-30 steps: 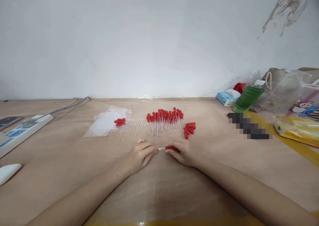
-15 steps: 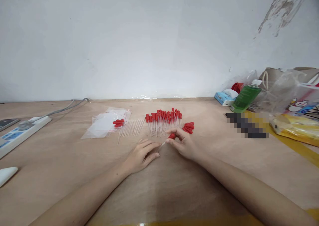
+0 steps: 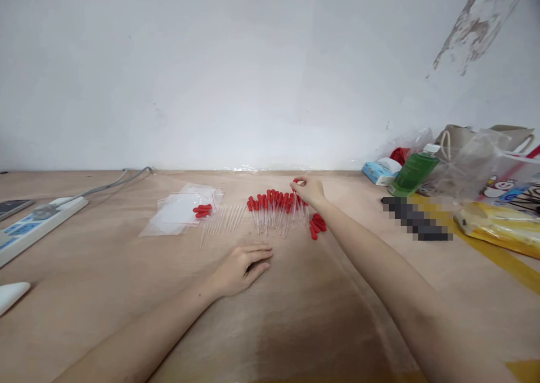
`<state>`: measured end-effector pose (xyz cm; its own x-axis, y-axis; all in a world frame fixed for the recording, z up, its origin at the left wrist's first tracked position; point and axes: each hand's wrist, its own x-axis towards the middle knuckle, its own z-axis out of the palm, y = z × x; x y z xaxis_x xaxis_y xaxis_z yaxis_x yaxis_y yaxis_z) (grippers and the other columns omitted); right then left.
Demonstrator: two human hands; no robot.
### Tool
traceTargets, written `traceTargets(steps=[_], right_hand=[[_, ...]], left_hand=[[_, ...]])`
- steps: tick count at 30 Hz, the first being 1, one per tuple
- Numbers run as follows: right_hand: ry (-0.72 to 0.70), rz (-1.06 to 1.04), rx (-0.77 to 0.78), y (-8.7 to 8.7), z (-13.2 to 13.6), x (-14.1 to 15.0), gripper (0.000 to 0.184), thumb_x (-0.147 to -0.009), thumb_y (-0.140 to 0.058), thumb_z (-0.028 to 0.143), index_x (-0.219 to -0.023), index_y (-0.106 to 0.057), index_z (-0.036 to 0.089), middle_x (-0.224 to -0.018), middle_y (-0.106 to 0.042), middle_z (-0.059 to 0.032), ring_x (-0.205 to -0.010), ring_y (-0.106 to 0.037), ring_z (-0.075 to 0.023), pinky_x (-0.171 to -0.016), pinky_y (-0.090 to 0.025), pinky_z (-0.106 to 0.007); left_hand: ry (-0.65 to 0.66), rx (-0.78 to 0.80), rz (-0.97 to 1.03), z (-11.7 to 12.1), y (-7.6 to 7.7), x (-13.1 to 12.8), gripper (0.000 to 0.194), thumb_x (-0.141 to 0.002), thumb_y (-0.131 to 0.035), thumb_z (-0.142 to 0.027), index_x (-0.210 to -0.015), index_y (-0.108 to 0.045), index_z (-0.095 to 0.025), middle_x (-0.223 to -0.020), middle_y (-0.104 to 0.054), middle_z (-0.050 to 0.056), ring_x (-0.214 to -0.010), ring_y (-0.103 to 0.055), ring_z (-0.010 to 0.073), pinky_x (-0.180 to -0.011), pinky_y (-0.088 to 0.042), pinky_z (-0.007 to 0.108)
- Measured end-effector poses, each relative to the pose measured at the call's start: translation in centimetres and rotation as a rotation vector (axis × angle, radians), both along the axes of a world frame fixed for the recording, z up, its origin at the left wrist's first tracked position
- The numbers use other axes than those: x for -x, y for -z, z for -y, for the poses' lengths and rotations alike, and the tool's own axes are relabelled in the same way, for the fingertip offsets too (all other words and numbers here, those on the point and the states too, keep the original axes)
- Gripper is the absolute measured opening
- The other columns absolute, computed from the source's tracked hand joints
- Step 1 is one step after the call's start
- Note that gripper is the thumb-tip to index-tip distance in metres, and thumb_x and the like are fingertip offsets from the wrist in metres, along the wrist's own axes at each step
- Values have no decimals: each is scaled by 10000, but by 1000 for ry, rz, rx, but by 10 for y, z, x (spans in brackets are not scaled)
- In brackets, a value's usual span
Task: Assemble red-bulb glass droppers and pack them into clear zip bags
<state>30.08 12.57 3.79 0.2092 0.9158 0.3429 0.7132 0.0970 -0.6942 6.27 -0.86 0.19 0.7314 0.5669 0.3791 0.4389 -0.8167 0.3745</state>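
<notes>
My right hand (image 3: 310,190) pinches a dropper (image 3: 295,185) by its red rubber bulb, over the right end of a row of red-bulbed glass droppers (image 3: 270,206). Its thin tube points down toward me. My left hand (image 3: 244,267) rests on the table, fingers stretched out, holding nothing. Loose red rubber bulbs (image 3: 317,225) lie just below my right wrist. Left of the row, several bare glass tubes (image 3: 223,220) lie side by side. More red bulbs (image 3: 202,210) sit on clear zip bags (image 3: 172,211).
A white power strip (image 3: 42,222) with a grey cable lies at the left, near a phone (image 3: 14,207). On the right stand a tissue pack (image 3: 379,172), a green bottle (image 3: 415,172), a blurred dark object (image 3: 417,220), plastic bags (image 3: 476,163) and a yellow packet (image 3: 502,225).
My right hand has carried the dropper away from my left hand, up to the row's right end. The left hand has let go of the tube. The loose bulbs at right have shifted.
</notes>
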Motion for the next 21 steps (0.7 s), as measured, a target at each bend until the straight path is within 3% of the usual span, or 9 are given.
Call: traceTargets(steps=[5,8,11,15,21], right_hand=[[51,59,27,6,-5,12,390,-648,-606,412,-949,-643,167,-815,-648,-75,-804,-579,-217,-741,-408,-338],[61,102,-40,8,7,-8,421,-676,-570,431,-994,-623,161,-761,-634,-58,-748,-572,-196,-698,-415,-315],[39,39,-57,17,25,-43,270,-672,-568,398,-780,-661,169,-676,-619,-39,-671,-556,-171,-645,-411,-285],[-65,-112,69,38,47,-79,308,-688,-548,423,-710,-662,138,-652,-643,-50,-591,-561,-153,-568,-423,-263],[-272,-171,131,59,54,-90,349,-719,-524,451,-748,-681,140,-721,-676,-51,-644,-590,-152,-605,-450,-258]], left_hand=[[9,-11,17,0,2,1,288,-848,-472,-209,-1116,-580,-199,-1118,-611,76,-1060,-552,190,-908,-461,386],[9,-9,20,0,2,1,290,-849,-471,-209,-1117,-580,-199,-1110,-615,77,-1061,-551,191,-907,-462,389],[5,3,16,-1,2,0,292,-849,-471,-221,-1119,-580,-198,-1113,-614,73,-1067,-547,191,-911,-459,389],[-15,19,-12,-2,0,0,290,-847,-473,-233,-1111,-586,-194,-1116,-614,61,-1070,-544,184,-924,-450,381],[-7,-6,2,-2,2,0,291,-855,-458,-234,-1117,-579,-203,-1117,-613,59,-1064,-548,179,-906,-459,371]])
